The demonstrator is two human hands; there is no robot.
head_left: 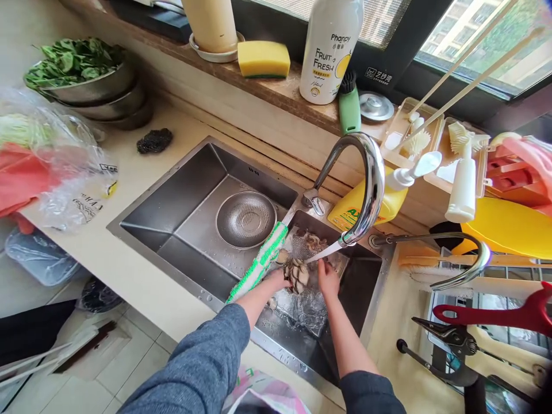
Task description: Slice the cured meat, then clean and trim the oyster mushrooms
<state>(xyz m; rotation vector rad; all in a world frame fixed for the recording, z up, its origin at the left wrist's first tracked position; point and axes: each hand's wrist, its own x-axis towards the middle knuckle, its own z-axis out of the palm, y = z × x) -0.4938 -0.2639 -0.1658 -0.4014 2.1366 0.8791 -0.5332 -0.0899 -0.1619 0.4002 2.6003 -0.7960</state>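
Note:
My left hand [278,280] is closed on a cluster of oyster mushrooms [297,276], grey-brown with pale edges, in the right sink basin [357,287]. Water runs from the curved chrome faucet [374,178] down beside the cluster. To the right of the stream, my right hand [329,280] has its fingers curled in; whatever they may hold is hidden. Loose mushroom pieces [311,240] lie in the basin behind my hands. Clear crumpled plastic [311,313] sits in the water below them. A green-and-white cloth [261,264] hangs over the divider, left of my left hand.
The left basin holds a round perforated metal strainer [245,219]. Leafy greens [77,60] fill a metal bowl at the back left. A yellow detergent bottle [366,201] stands behind the faucet. Right of the sink are a second spout [480,253], scissors [457,336] and a red-handled tool [495,315].

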